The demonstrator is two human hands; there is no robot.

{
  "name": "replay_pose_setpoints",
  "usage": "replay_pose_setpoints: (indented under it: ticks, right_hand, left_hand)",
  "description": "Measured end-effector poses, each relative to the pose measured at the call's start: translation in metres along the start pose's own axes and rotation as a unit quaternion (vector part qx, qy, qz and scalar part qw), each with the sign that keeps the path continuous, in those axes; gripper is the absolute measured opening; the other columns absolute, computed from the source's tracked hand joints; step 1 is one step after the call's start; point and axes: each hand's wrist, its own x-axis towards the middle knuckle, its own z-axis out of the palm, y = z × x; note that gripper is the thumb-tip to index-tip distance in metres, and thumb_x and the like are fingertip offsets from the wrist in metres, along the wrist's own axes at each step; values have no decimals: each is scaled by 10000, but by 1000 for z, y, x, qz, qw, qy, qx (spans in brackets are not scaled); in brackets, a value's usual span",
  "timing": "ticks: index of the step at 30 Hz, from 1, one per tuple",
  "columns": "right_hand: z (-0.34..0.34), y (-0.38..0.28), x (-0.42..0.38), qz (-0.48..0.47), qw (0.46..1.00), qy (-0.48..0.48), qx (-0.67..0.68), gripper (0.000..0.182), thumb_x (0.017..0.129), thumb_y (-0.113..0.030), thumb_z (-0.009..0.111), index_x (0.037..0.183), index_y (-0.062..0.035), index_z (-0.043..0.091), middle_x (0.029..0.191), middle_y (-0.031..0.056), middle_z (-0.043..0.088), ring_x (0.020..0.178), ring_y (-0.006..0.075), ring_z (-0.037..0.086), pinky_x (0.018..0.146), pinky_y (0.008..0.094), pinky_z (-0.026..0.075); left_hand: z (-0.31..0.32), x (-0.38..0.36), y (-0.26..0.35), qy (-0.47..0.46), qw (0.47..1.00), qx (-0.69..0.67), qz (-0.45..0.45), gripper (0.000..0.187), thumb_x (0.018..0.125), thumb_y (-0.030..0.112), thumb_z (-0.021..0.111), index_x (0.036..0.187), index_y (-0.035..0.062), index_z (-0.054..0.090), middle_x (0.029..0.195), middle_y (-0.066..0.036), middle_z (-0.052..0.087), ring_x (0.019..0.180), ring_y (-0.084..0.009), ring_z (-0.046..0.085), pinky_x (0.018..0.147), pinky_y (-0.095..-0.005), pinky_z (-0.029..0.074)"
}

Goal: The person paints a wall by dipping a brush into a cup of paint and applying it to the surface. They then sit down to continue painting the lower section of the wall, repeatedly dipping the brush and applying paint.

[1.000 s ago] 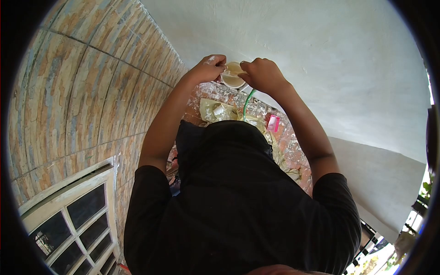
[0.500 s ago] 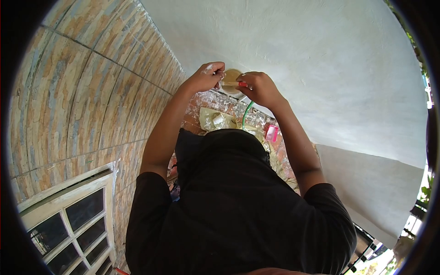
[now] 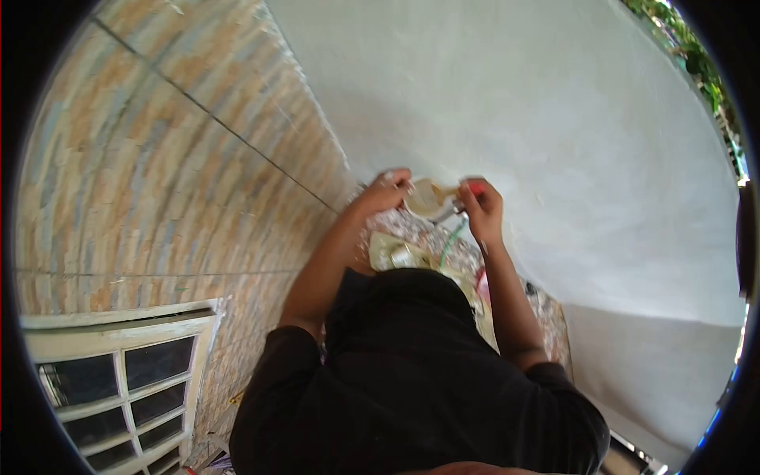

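L hand (image 3: 389, 190), grip on pale tub (image 3: 432, 215) edge, R hand (image 3: 486, 209), grip round 1 red-handled tool (image 3: 476, 188) (bit blurry)

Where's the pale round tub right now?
In the head view, the pale round tub is above and right of centre, between left hand and right hand.

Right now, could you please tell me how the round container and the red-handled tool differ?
The container is wide and round; the tool is narrow. The container is pale, while the tool shows tan and red. The left hand is at the container's rim, whereas the right hand grips the tool.
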Motion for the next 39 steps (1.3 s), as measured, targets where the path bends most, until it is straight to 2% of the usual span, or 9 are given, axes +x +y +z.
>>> replay_pose_setpoints:
  ticks: [3,10,21,22,23,24,26,30,39]
  right_hand:
    - [1,-7,-7,-9,999,40,32,121,902,-121,553,855,-9,555,730,52,566,644,127,569,561,262,483]
    - [-4,30,-12,108,978,30,176,94,865,-139,543,846,-57,500,718,78,558,581,198,601,491,311,526]
    - [-31,113,-1,105,931,-250,-246,292,742,-38,581,1021,40,617,684,142,657,596,208,644,512,305,504]
    - [-25,76,-10,31,920,-230,-315,279,750,-106,605,998,18,643,676,162,658,608,201,648,548,315,497]
    - [-22,80,-11,80,915,-211,-335,276,732,-200,669,959,-43,651,801,200,656,781,316,655,695,380,512]
    - [-21,81,-12,-23,902,-211,-377,282,753,-181,616,973,-9,656,673,205,635,614,285,645,576,373,500]
    - [-15,56,-19,-17,891,-184,-415,271,766,-246,589,930,-43,660,748,211,639,721,378,623,677,439,504]
    - [-15,22,-38,13,887,-115,-447,298,736,-290,671,980,-124,626,765,180,643,748,382,621,682,456,503]
    - [-38,11,-62,-54,917,-11,-395,268,751,-196,703,967,-56,626,688,185,621,652,368,610,601,394,491]
  left_hand:
    - [9,1,-27,51,988,-131,60,88,864,76,531,777,77,547,629,8,531,510,-83,520,432,-254,422]
    - [15,1,-53,75,995,-70,-4,114,855,98,512,753,82,464,610,-27,509,485,-112,551,419,-284,472]
    - [18,-23,-61,62,997,-6,-43,126,849,151,526,761,72,484,635,-23,474,584,-101,495,512,-306,442]
    - [22,-22,-67,75,997,18,-27,117,849,161,529,774,74,502,640,-28,488,594,-105,504,516,-306,443]
    - [23,-18,-76,81,996,40,-8,112,849,170,531,787,77,521,645,-32,501,604,-109,512,519,-307,444]
    - [24,-13,-88,55,997,-38,-42,114,848,180,540,819,70,541,668,-39,526,614,-117,528,523,-305,445]
    - [30,-29,-41,116,991,-30,-65,133,838,72,489,710,86,456,590,-17,476,491,-119,539,436,-289,471]
    - [33,-21,-46,133,985,-86,-65,152,883,93,481,737,73,443,586,-25,478,477,-130,552,430,-278,463]
    - [49,-2,-48,110,967,-222,-66,157,910,87,477,762,69,428,638,-31,487,506,-125,549,462,-281,487]
